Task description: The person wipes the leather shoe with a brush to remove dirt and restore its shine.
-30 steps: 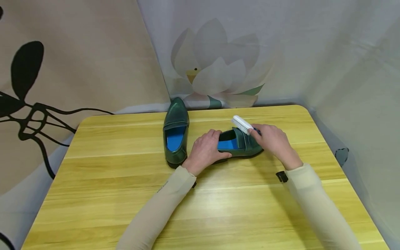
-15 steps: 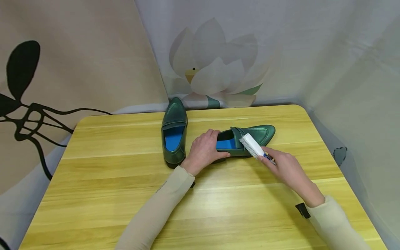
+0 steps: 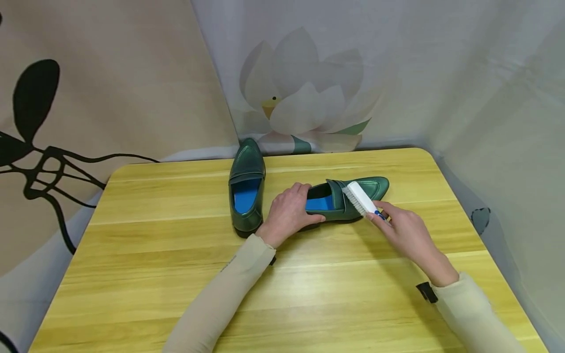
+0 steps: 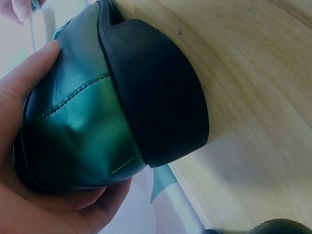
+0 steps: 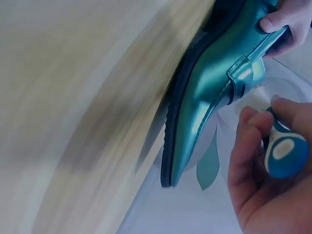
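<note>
A dark green loafer (image 3: 372,187) with a blue insole lies on the table, its toe toward the right. My left hand (image 3: 286,214) grips it by the heel; the left wrist view shows the thumb (image 4: 36,68) along one side of the heel and fingers around the back. My right hand (image 3: 407,229) holds a white brush (image 3: 360,197) by its blue-and-white handle (image 5: 285,153). The bristles overlap the loafer's near side by the strap; whether they touch it I cannot tell. A matching loafer (image 3: 248,164) stands left of my left hand, toe toward the back edge.
The wooden table (image 3: 176,274) has light wood grain and rounded back corners. Behind it and at its sides hang pale curtains (image 3: 397,73), one with a flower print. The second loafer's toe reaches past the table's back edge.
My right hand drew the brush from above the loafer's strap toward the near side and right, then shifted slightly upward and right. The left hand and both loafers stayed put.
</note>
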The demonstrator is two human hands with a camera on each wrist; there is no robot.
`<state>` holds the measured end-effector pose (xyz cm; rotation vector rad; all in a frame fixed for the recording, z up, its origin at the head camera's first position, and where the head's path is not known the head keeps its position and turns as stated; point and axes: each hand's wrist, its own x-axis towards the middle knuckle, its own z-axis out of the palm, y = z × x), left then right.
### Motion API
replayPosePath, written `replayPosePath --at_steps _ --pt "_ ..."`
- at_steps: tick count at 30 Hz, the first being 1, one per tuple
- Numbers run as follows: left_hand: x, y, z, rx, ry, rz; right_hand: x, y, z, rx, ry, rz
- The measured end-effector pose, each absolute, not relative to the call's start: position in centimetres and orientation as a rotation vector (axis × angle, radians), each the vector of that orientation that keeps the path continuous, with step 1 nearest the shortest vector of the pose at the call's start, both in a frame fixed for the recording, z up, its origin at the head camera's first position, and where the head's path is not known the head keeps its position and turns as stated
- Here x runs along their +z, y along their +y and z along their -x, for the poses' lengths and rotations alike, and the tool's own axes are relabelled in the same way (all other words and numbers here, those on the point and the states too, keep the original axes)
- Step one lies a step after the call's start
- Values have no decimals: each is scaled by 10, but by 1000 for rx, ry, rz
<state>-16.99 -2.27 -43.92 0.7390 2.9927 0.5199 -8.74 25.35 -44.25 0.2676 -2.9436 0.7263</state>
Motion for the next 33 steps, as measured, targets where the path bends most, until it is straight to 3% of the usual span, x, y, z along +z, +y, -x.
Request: replayPosePath --at_steps 14,33 --pt "-439 -22 170 514 2970 -720 -432 228 150 819 -3018 -172" --pt "-439 -22 171 521 2974 -701 -450 267 84 820 -3124 -352"
